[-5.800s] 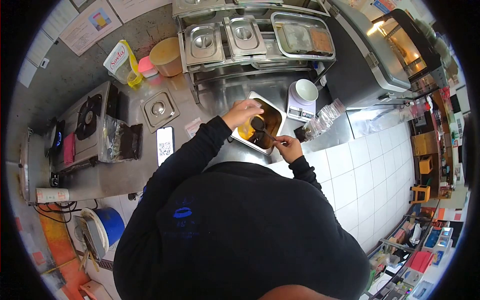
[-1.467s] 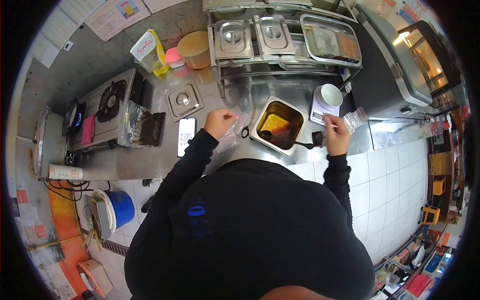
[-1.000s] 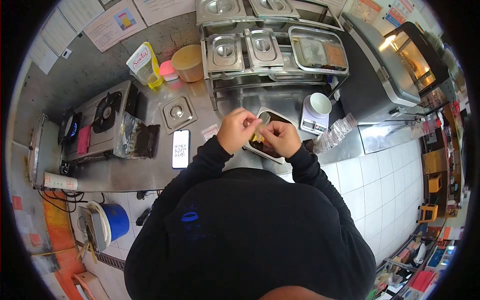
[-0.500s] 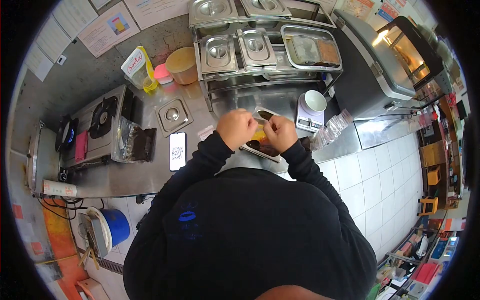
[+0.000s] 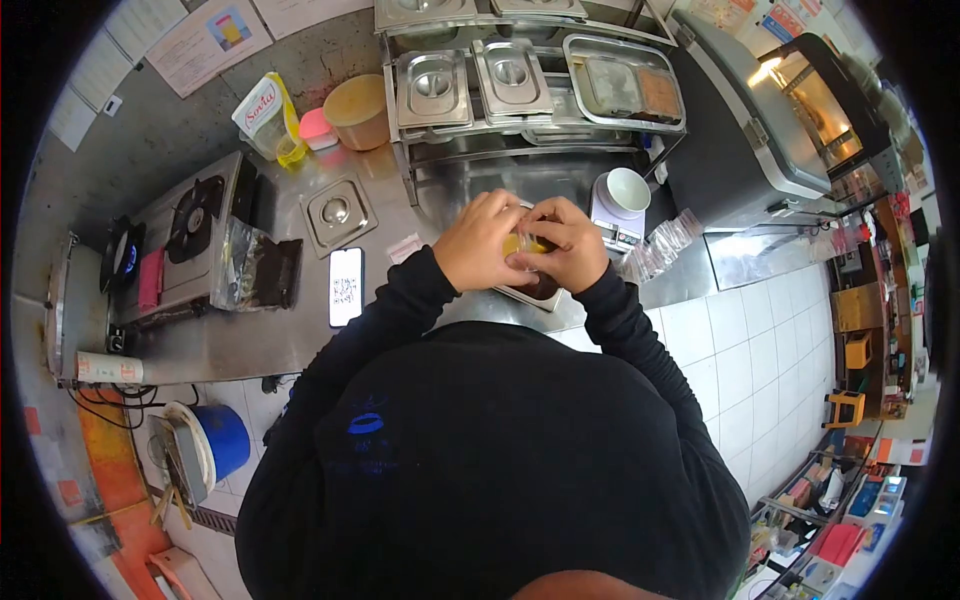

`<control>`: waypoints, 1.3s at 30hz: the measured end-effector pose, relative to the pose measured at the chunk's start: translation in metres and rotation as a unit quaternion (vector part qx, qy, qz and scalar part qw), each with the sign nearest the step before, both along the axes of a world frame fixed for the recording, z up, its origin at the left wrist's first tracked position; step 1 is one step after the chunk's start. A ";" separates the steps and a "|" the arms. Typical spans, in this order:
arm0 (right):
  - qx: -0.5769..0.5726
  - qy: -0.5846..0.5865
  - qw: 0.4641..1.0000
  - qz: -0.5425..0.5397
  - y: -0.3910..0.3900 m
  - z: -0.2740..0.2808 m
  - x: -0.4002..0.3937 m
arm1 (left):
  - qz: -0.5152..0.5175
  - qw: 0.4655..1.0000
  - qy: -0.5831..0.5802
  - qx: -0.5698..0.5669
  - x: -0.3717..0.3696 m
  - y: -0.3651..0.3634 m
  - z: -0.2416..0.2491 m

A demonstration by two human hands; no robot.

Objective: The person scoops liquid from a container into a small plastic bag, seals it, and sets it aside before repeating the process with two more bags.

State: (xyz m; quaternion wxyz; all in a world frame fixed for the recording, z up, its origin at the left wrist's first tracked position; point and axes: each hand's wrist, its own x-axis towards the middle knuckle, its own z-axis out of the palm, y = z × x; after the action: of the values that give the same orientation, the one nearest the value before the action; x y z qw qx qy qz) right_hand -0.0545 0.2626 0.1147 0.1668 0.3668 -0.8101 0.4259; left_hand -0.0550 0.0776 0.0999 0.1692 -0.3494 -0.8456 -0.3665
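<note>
Crowding steel pan: scale, phone.

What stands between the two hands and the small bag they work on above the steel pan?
Nothing visible does. The left hand and the right hand both close directly on the small bag, whose yellow contents show between the fingers. They hold it just above the steel pan, which the hands mostly hide.

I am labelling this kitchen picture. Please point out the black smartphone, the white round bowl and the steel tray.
black smartphone [image 5: 345,287], head view, screen middle
white round bowl [image 5: 627,189], head view, inside
steel tray [image 5: 527,295], head view, near rim
</note>
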 end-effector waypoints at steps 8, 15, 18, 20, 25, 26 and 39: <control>0.095 -0.108 0.988 -0.056 0.017 -0.036 -0.020 | 0.027 0.996 -0.069 0.051 -0.010 -0.026 -0.030; 0.543 -0.071 0.836 -0.036 0.020 -0.131 -0.030 | 0.007 0.935 -0.288 0.207 -0.022 -0.038 -0.089; 0.489 -0.072 0.869 -0.030 0.024 -0.149 -0.039 | -0.024 0.821 -0.482 0.303 -0.029 -0.042 -0.114; 0.487 -0.071 0.868 -0.070 0.017 -0.117 -0.038 | -0.009 0.685 -0.614 0.391 -0.026 -0.032 -0.104; 0.487 -0.043 0.868 -0.086 0.015 -0.119 -0.034 | -0.011 0.755 -0.541 0.371 -0.041 0.011 -0.114; 0.477 -0.065 0.873 -0.077 0.016 -0.117 -0.030 | -0.056 0.775 -0.526 0.347 -0.056 0.015 -0.134; 0.399 -0.041 0.906 -0.135 0.057 -0.129 0.013 | 0.049 0.954 -0.297 -0.020 -0.040 0.052 -0.086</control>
State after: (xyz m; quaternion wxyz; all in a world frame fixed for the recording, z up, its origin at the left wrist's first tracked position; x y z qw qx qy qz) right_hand -0.0414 0.3193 -0.0141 0.0290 0.2720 -0.9603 0.0548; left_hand -0.0953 0.1296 0.0136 -0.0784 -0.1865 -0.8808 -0.4281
